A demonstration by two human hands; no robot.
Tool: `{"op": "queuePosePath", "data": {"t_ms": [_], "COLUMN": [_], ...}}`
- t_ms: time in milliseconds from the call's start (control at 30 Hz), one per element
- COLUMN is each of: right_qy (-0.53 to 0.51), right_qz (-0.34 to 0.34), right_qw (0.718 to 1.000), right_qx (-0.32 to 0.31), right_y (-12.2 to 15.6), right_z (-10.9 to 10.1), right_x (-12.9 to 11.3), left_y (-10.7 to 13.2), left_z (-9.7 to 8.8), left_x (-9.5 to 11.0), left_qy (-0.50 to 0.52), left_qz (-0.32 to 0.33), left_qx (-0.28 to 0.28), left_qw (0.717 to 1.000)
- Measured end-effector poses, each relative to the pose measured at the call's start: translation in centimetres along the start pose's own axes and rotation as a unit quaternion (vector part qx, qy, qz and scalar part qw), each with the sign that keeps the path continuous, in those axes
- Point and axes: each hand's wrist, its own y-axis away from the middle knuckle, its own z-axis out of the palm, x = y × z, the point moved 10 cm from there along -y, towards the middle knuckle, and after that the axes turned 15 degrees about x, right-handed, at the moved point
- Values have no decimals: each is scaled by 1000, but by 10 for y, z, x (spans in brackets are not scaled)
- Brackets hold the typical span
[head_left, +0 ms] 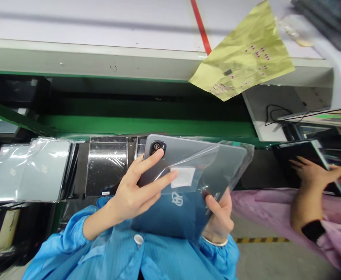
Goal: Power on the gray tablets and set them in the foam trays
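Observation:
A blue-grey tablet is tilted in front of my chest, its back with the camera bump facing up. A clear plastic sleeve covers its right part, and a white label sits near the middle. My left hand grips the left edge; two fingers reach across the back, one at the camera and one at the label. My right hand holds the right side through the plastic, thumb on top and the other fingers partly hidden.
Silver tablets in plastic and a dark wrapped tablet lie at left. A yellow printed sheet hangs over the white shelf edge. At right, a co-worker's hands handle a dark flat device.

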Motion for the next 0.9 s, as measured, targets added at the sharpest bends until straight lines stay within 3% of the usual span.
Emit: {"op": "queuePosePath", "data": {"t_ms": [367, 567, 733, 900], "right_qy": [-45, -51, -39, 45], "right_qz": [27, 54, 101, 84], "right_qw": [998, 997, 992, 985], "right_qx": [25, 28, -67, -144], "right_y": [3, 4, -7, -19], "right_z": [-1, -21, -36, -10], "right_x": [-5, 17, 40, 17], "left_y": [-8, -16, -5, 13], "left_z": [-7, -5, 13, 30], "left_x": [12, 26, 30, 48], "left_qy": [-26, -63, 16, 9], "left_qz": [32, 81, 73, 122], "left_qx": [47, 57, 20, -3], "left_qw": [998, 993, 997, 993]}}
